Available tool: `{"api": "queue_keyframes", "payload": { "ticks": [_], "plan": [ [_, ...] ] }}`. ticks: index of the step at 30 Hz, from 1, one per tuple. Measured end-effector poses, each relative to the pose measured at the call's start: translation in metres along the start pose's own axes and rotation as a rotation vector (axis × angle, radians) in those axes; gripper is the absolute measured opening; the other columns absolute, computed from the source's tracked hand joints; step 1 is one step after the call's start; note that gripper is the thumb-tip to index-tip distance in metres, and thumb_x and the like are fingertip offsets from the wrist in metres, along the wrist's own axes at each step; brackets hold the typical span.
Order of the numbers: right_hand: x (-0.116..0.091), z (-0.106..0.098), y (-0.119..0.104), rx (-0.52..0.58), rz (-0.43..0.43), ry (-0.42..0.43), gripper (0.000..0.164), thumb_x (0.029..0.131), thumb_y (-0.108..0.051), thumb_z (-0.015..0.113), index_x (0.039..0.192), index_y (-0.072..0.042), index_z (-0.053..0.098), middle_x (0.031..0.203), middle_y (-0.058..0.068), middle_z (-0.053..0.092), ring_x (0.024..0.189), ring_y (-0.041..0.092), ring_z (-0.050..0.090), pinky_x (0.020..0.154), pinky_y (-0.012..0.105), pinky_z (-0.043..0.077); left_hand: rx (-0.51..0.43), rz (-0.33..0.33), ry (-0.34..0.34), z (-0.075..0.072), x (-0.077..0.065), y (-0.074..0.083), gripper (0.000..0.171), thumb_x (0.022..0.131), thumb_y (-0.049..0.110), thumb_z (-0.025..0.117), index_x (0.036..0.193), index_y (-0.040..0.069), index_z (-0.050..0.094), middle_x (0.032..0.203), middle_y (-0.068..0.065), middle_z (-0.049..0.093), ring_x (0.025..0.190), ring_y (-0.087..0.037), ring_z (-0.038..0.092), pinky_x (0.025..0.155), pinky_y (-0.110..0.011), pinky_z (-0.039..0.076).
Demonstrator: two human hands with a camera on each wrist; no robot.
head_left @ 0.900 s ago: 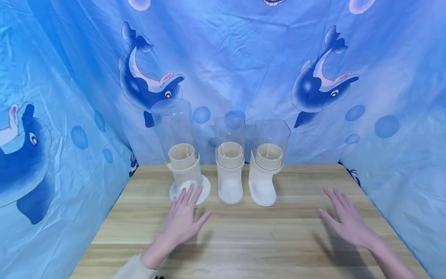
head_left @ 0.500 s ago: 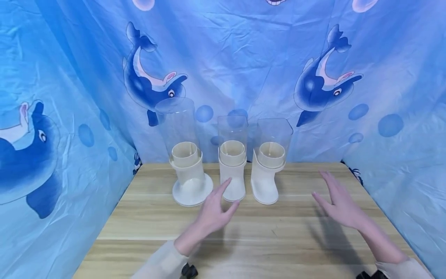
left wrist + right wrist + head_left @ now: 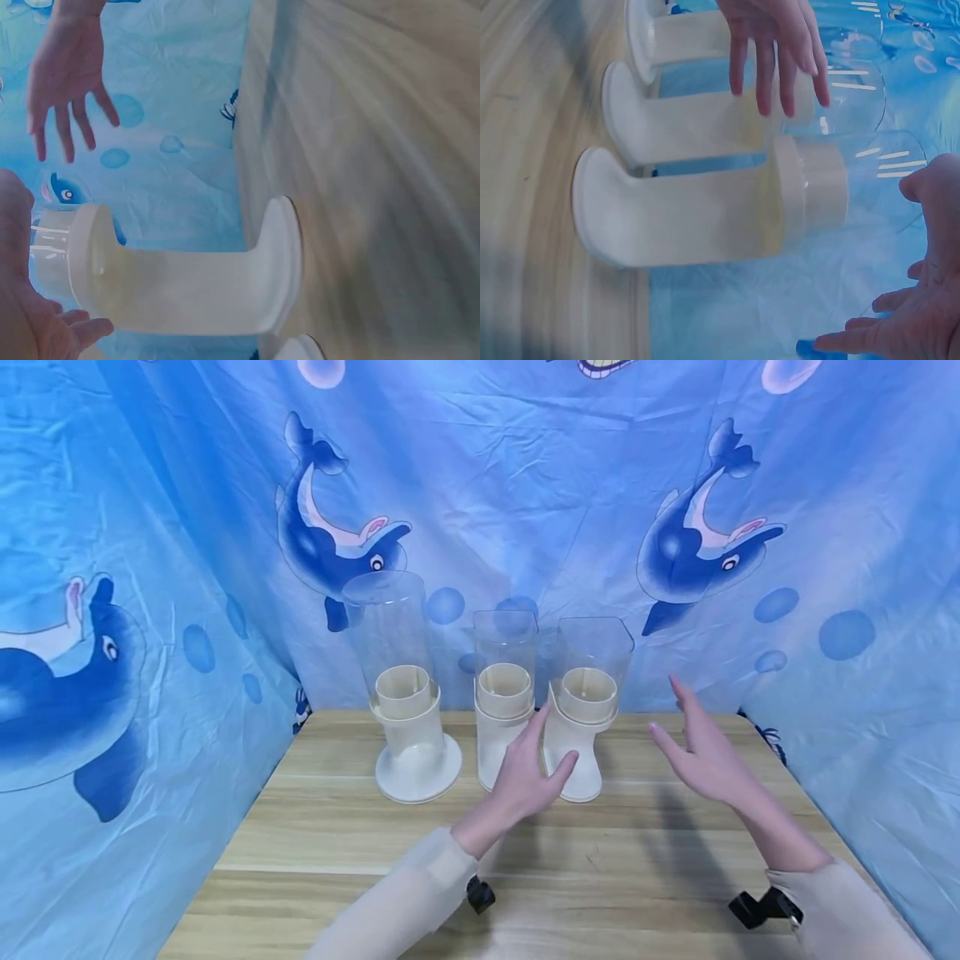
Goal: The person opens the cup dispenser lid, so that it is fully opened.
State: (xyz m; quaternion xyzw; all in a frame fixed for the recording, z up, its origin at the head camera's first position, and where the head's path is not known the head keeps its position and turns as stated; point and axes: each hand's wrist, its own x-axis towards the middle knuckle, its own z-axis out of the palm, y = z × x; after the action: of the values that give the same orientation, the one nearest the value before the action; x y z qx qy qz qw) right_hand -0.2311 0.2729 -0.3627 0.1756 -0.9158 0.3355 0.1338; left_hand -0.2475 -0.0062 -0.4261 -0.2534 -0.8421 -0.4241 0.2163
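Three white stands with clear open-topped containers stand upright in a row. The left stand (image 3: pixel 418 775) has a round base and a tall clear cylinder (image 3: pixel 386 627). The middle stand (image 3: pixel 491 745) and right stand (image 3: pixel 577 768) bear shorter clear containers. My left hand (image 3: pixel 525 781) is spread in front of the middle and right stands, partly covering both, and grips nothing. To the right of the right stand, my right hand (image 3: pixel 705 756) hovers above the table with thumb and fingers apart. In the right wrist view, my right hand (image 3: pixel 922 300) appears beside the right stand's clear container (image 3: pixel 889 180), apparently not touching.
A wooden table (image 3: pixel 315 852) bears the stands near its back edge. Blue curtains (image 3: pixel 480 485) with dolphin prints hang behind it and at both sides. Dark wrist devices (image 3: pixel 480 893) show at the sleeves.
My left hand has moved right, from the left stand's base to before the middle and right stands. My right hand has risen and come somewhat leftward. The stands have stayed in place.
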Motion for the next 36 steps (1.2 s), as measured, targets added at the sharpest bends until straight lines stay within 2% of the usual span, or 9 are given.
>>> {"api": "queue_keyframes", "payload": {
  "ticks": [5, 10, 17, 25, 29, 33, 34, 36],
  "plan": [
    [0.015, 0.005, -0.012, 0.108, 0.003, 0.023, 0.087, 0.111, -0.029, 0.057, 0.171, -0.010, -0.003, 0.175, 0.030, 0.014, 0.152, 0.060, 0.031, 0.115, 0.077, 0.038, -0.008, -0.001, 0.036, 0.009, 0.021, 0.008, 0.093, 0.099, 0.032, 0.071, 0.170, 0.007, 0.017, 0.174, -0.012, 0.033, 0.157, -0.032, 0.041, 0.126, -0.048, 0.043],
    [0.028, 0.015, -0.016, 0.201, -0.017, 0.052, 0.086, 0.109, -0.022, 0.059, 0.171, -0.010, 0.000, 0.174, 0.031, 0.017, 0.151, 0.060, 0.033, 0.116, 0.074, 0.040, -0.025, 0.041, 0.077, 0.013, 0.039, 0.010, 0.097, 0.099, 0.029, 0.071, 0.171, 0.006, 0.010, 0.176, -0.016, 0.027, 0.159, -0.032, 0.036, 0.128, -0.047, 0.039],
    [0.043, 0.027, -0.021, 0.248, -0.017, 0.065, 0.085, 0.109, -0.021, 0.060, 0.170, -0.009, 0.003, 0.174, 0.030, 0.019, 0.151, 0.058, 0.036, 0.114, 0.071, 0.045, -0.044, 0.063, 0.153, 0.013, 0.056, 0.010, 0.091, 0.099, 0.026, 0.069, 0.169, 0.003, 0.018, 0.173, -0.017, 0.032, 0.157, -0.032, 0.039, 0.129, -0.044, 0.039],
    [0.053, 0.036, -0.024, 0.302, -0.007, 0.054, 0.087, 0.107, -0.019, 0.064, 0.170, -0.014, 0.005, 0.172, 0.029, 0.028, 0.149, 0.055, 0.043, 0.112, 0.066, 0.049, -0.043, 0.046, 0.135, 0.012, 0.065, 0.010, 0.086, 0.101, 0.024, 0.069, 0.170, 0.007, 0.020, 0.175, -0.009, 0.029, 0.158, -0.028, 0.039, 0.130, -0.043, 0.036],
    [0.054, 0.038, -0.023, 0.321, -0.005, 0.079, 0.090, 0.105, -0.016, 0.067, 0.170, -0.013, 0.005, 0.169, 0.031, 0.033, 0.146, 0.056, 0.047, 0.109, 0.068, 0.050, -0.026, 0.047, 0.130, 0.012, 0.070, 0.013, 0.083, 0.101, 0.019, 0.070, 0.169, 0.007, 0.024, 0.173, -0.009, 0.033, 0.154, -0.030, 0.046, 0.128, -0.043, 0.040],
    [0.053, 0.039, -0.021, 0.313, -0.024, 0.154, 0.090, 0.103, -0.011, 0.070, 0.168, -0.008, 0.009, 0.164, 0.033, 0.039, 0.139, 0.058, 0.052, 0.103, 0.067, 0.054, -0.009, 0.056, 0.127, 0.012, 0.073, 0.017, 0.081, 0.101, 0.019, 0.073, 0.168, 0.007, 0.028, 0.169, -0.013, 0.039, 0.151, -0.031, 0.049, 0.124, -0.040, 0.045],
    [0.052, 0.039, -0.021, 0.302, -0.026, 0.169, 0.089, 0.102, -0.010, 0.070, 0.168, -0.008, 0.010, 0.163, 0.033, 0.041, 0.138, 0.057, 0.053, 0.101, 0.067, 0.055, -0.003, 0.057, 0.125, 0.012, 0.073, 0.018, 0.081, 0.101, 0.020, 0.073, 0.167, 0.008, 0.029, 0.168, -0.014, 0.040, 0.143, -0.030, 0.058, 0.118, -0.037, 0.051],
    [0.050, 0.038, -0.021, 0.271, -0.039, 0.196, 0.089, 0.101, -0.009, 0.071, 0.168, -0.008, 0.012, 0.161, 0.033, 0.044, 0.134, 0.056, 0.057, 0.098, 0.065, 0.057, -0.006, 0.055, 0.123, 0.010, 0.072, 0.020, 0.081, 0.100, 0.022, 0.074, 0.167, 0.009, 0.031, 0.166, -0.016, 0.042, 0.113, -0.026, 0.076, 0.095, -0.028, 0.063]
  ]
}}
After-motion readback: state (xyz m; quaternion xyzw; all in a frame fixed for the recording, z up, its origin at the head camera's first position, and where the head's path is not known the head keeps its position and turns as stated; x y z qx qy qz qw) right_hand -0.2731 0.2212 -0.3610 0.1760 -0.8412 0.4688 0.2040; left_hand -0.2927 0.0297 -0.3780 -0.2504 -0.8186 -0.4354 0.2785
